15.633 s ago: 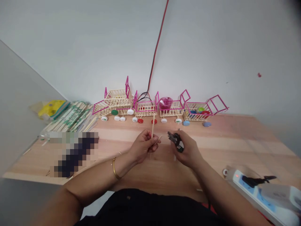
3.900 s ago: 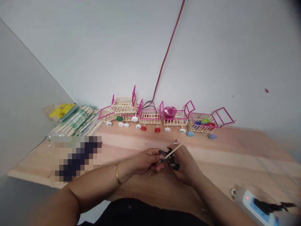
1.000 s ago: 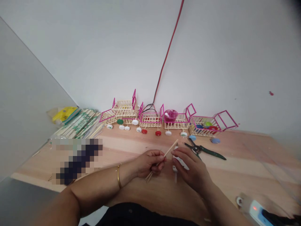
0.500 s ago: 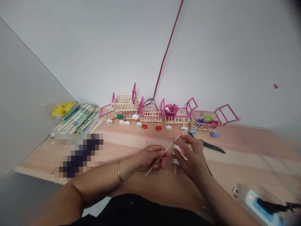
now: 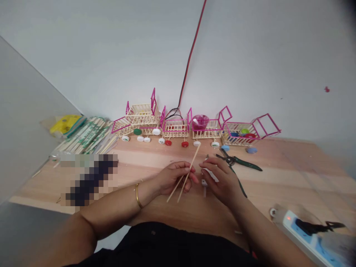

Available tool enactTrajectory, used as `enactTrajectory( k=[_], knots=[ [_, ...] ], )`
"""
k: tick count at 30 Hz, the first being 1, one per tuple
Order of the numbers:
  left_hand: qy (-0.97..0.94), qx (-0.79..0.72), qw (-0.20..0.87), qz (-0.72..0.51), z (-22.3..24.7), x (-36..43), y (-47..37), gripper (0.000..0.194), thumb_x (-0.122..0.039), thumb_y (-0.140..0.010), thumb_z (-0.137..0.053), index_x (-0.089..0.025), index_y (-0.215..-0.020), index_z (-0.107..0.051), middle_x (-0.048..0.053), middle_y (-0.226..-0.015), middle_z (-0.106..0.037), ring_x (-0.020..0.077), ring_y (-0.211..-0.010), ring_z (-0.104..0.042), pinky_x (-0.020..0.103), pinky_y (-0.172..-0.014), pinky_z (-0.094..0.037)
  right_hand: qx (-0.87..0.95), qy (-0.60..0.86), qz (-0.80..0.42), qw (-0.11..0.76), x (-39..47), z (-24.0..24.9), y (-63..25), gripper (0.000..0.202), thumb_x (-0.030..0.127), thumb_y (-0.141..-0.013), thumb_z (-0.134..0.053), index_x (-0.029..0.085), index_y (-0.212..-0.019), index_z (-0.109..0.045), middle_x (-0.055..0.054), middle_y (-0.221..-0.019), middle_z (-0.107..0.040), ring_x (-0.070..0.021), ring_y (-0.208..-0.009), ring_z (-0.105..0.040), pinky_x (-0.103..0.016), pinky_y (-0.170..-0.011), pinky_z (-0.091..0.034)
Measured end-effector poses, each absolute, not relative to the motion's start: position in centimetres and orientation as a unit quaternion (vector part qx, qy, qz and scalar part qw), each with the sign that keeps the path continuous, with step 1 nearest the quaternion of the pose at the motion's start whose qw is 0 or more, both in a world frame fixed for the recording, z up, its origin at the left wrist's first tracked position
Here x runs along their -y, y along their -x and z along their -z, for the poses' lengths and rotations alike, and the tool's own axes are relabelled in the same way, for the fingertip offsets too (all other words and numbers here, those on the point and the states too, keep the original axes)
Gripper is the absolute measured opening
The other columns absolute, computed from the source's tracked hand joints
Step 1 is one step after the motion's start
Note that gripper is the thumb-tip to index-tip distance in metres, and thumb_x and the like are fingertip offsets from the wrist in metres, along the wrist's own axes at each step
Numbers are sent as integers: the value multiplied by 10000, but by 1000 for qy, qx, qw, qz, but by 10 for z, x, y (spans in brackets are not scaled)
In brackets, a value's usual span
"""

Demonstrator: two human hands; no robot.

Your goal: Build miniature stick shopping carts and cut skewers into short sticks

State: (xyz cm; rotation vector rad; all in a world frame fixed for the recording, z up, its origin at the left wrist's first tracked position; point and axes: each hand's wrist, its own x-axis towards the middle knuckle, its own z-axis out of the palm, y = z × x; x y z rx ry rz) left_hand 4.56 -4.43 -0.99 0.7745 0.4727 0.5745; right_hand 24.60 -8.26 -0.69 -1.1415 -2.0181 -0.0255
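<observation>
My left hand (image 5: 178,177) is closed on two thin wooden sticks (image 5: 194,157), pinched between thumb and fingers. One stick points up and away past the fingertips; the lower ends of both spread apart below the hand. My right hand (image 5: 219,178) hovers just to the right, fingers curved and apart, with nothing seen in them. Beneath and behind it lies a white tube-like object (image 5: 204,183) on the table, mostly covered by the fingers. Green-handled pruning shears (image 5: 247,163) lie open beyond my right hand, one handle partly behind it.
Along the wall stand several small stick-built carts (image 5: 176,129) with pink frames and bottle-cap wheels. One carries a pink cup (image 5: 200,122). Wrapped chopsticks (image 5: 89,135) and a yellow packet (image 5: 65,125) lie at left. A power strip (image 5: 302,235) sits at the right front of the wooden table (image 5: 139,163).
My right hand has come off the stick and sits slightly lower. The stick in my left hand has turned more upright, and the two sticks' lower ends now show apart. The view has shifted slightly.
</observation>
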Motion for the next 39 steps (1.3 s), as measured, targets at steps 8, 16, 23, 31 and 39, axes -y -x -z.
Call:
enactTrajectory(
  k=[8, 16, 23, 31, 39],
  knots=[
    [-396, -272, 841, -249, 8, 47, -50, 255, -369, -813, -628, -146, -894, -535, -15, -597, -600, 21, -346, -301, 163, -378, -183, 805, 443, 87, 384, 83, -2, -244, 353, 180, -840, -594, 261, -1184, -598, -96, -1195, -624, -274, -1187, -526, -492, -996, -415],
    [-444, -299, 819, -207, 10, 51, -52, 296, -448, -824, -584, -161, -873, -530, -56, -495, -541, 37, -297, -291, 172, -336, -167, 836, 449, 76, 307, 82, -2, -239, 234, 179, -884, -563, 291, -1071, -649, -12, -988, -704, -208, -1085, -577, -531, -1100, -183],
    [-413, -278, 848, -181, 10, 52, -49, 285, -431, -812, -602, -157, -818, -522, -51, -458, -549, 42, -270, -277, 170, -312, -192, 868, 401, 43, 289, 80, -4, -243, 200, 179, -892, -549, 265, -1040, -652, -18, -878, -649, -171, -880, -545, -450, -1019, -316],
    [-373, -281, 863, -194, 6, 52, -49, 305, -430, -777, -642, -146, -784, -531, -57, -445, -528, 30, -258, -254, 163, -313, -180, 847, 440, 39, 296, 84, -3, -231, 150, 203, -921, -500, 186, -921, -649, -50, -836, -631, -186, -813, -511, -367, -822, -348],
    [-379, -307, 842, -232, 12, 53, -55, 311, -461, -795, -595, -166, -796, -495, -56, -455, -528, 36, -269, -266, 156, -311, -200, 816, 503, 14, 285, 87, 8, -222, 202, 210, -952, -448, 172, -893, -637, -62, -805, -616, -173, -739, -516, -308, -707, -348]
  ],
)
